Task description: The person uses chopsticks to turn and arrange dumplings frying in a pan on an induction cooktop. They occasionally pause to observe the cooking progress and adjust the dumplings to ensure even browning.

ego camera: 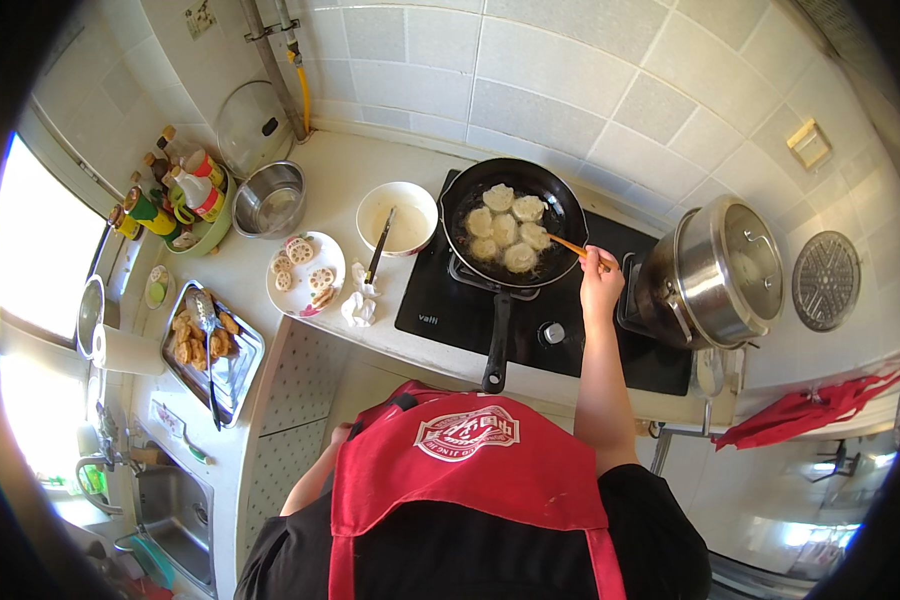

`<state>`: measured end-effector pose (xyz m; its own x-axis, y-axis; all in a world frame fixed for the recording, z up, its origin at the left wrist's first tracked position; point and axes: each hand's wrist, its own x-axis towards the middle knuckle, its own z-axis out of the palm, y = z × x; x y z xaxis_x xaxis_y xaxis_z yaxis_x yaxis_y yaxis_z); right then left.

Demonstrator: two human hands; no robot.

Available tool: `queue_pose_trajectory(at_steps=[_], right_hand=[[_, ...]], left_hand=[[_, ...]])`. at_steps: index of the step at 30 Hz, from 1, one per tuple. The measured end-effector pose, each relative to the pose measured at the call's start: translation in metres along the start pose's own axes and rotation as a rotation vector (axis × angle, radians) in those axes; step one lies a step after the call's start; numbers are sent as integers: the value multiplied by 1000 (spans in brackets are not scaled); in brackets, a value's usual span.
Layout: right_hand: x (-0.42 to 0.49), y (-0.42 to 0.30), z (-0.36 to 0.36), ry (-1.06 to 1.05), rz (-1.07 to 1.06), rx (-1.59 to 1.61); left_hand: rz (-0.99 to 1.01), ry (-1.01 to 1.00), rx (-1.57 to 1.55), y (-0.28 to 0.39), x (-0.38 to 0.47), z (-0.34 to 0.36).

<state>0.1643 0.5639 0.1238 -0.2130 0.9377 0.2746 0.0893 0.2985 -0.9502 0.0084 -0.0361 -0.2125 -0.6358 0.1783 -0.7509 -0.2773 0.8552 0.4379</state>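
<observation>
My right hand (600,283) grips wooden chopsticks (570,245) whose tips reach over the right side of a black frying pan (551,174). They meet a pale battered piece (535,236) at the edge of a group of several such pieces frying in oil. The pan sits on the left burner of a black gas hob (439,289), its handle (499,341) pointing towards me. Only a sliver of my left hand (341,433) shows low beside my red apron (469,480); its fingers are hidden.
Left of the pan stand a batter bowl (418,196) with a utensil in it and a plate (331,259) of lotus root slices. A metal tray (247,352) holds browned fried pieces under a slotted skimmer (204,311). A steel steamer pot (697,277) occupies the right burner.
</observation>
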Motion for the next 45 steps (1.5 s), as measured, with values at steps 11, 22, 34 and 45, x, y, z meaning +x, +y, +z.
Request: queue_pose_trajectory(at_steps=[11,22,34,45], right_hand=[[36,-2,41,-83,-219,27],[38,-34,44,-142,-328,-311],[34,-32,76,-452,-369,-159],[-63,-46,-39,-208,-320,168]], left_hand=[[2,13,12,2,-3,1],[-8,30,6,-7,-9,5],[-2,36,37,-6,-12,0],[5,42,84,-5,-17,-5]])
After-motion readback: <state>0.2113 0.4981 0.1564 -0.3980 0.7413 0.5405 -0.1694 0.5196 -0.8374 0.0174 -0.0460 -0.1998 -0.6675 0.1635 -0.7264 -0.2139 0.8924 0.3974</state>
